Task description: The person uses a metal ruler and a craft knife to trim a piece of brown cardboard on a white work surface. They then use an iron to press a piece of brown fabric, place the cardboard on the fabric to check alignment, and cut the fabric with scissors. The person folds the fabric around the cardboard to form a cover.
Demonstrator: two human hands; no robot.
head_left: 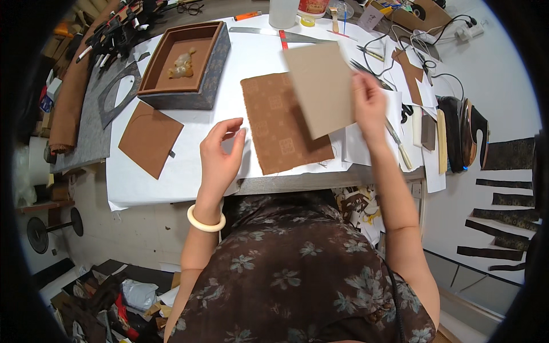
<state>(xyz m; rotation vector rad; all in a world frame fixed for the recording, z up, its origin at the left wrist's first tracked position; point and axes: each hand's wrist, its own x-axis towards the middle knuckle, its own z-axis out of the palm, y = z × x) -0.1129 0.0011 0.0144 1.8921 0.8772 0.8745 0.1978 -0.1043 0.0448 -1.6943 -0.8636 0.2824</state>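
Note:
My right hand [370, 106] grips a stiff grey-beige board [320, 86] by its right edge. The board is tilted and slightly blurred, raised over a brown patterned cloth piece [269, 123] with frayed edges, and it hides the cloth's upper right part. To the left of the cloth, my left hand [222, 146] hovers with curved fingers apart, holding nothing. A brown covered panel [150, 140] with a small dark tab lies farther left. Behind it stands an open box [214, 74] with dark patterned sides and a brown lining, a pale carved figurine [182, 64] inside.
Steel rulers [251, 31], an orange cutter [247, 16] and a whitish container [283, 12] sit at the back. On the right are scissors [366, 70], a brush with a pale handle [400, 151], cables and a clothes iron [469, 134]. A brown fabric roll [74, 108] flanks the left.

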